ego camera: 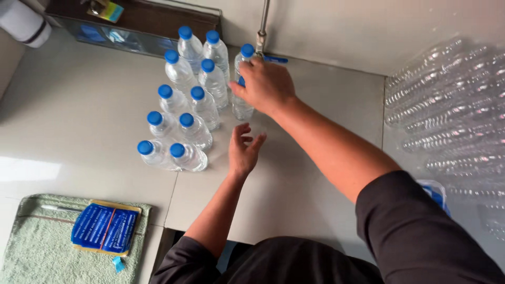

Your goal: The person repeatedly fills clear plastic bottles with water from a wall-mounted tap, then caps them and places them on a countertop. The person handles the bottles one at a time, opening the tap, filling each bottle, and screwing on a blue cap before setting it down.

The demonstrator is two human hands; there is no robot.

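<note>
My right hand (265,87) reaches out over the tiled floor and grips a clear water bottle with a blue cap (243,84), standing under a metal tap with a blue handle (263,39). My left hand (243,150) hovers open just below it, fingers apart, holding nothing. To the left stand several more filled blue-capped bottles (184,105) in two rows.
A big clear bag of empty plastic bottles (447,115) fills the right side. A green towel (31,247) at lower left carries a blue packet (105,227) and a pen (60,209). A dark shelf (137,21) runs along the back wall.
</note>
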